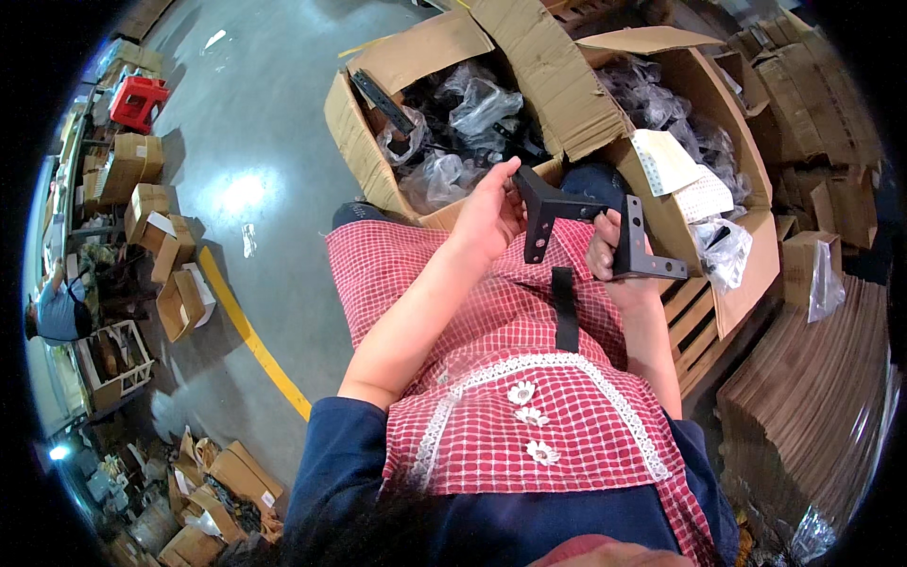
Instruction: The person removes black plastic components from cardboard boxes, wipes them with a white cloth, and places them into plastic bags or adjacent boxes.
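Both hands on one black metal bracket, held over the lap.
Left hand (487,215) pinches the bracket (578,231) top, right hand (612,253) grips its angled end; a slip likely drops it onto the apron (491,312), short of the open box (453,123).

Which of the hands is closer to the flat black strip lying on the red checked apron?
Right. The right hand, holding a black bracket, is just beside the strip; the left hand is farther up and left.

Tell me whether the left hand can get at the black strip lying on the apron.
Probably yes. The black strip lies uncovered on the apron just below the left hand, though that hand first has to release the black bracket.
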The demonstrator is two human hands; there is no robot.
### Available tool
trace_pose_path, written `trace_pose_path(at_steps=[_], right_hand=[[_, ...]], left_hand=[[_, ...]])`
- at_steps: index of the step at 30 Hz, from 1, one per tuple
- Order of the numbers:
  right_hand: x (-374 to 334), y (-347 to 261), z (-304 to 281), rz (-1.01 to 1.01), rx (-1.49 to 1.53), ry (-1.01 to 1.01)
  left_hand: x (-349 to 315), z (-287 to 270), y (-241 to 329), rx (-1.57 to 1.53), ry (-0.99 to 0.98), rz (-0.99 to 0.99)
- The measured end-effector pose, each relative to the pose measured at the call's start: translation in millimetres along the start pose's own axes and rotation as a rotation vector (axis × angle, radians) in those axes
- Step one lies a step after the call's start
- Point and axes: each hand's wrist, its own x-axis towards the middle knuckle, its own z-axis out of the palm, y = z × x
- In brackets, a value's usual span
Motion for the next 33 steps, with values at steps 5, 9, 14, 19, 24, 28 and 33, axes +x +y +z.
trace_pose_path(at_steps=[5, 9, 14, 19, 24, 28, 33], right_hand=[[-0.6, -1.3, -4.9, -0.130, -0.216, 0.083], [-1.0, -0.5, -22.9, -0.291, -0.463, 0.094], [-7.5, 13.4, -2.7, -0.379, -0.871, 0.098], [0.7, 16.4, 16.9, -0.201, -1.012, 0.167], [-1.6, 4.0, 7.6, -0.004, -0.775, 0.191], [-12.7, -15.0, 21.9, 0.071, -0.567, 0.104], [-11.8, -22.6, 12.6, -0.002, -0.454, 0.120]], left_hand=[[7.4, -4.4, -11.0, -0.015, -0.046, -0.107], [11.5, -9.3, -19.0, 0.172, -0.146, -0.108], [-1.3, 1.4, -27.0, 0.430, -0.284, -0.251], [3.9, -5.4, -46.2, 0.352, -0.076, -0.187], [12.3, -18.9, -40.0, 0.256, -0.285, -0.187], [13.1, -20.1, -39.6, 0.173, -0.258, -0.130], [19.1, -26.0, -34.7, 0.129, -0.176, -0.041]])
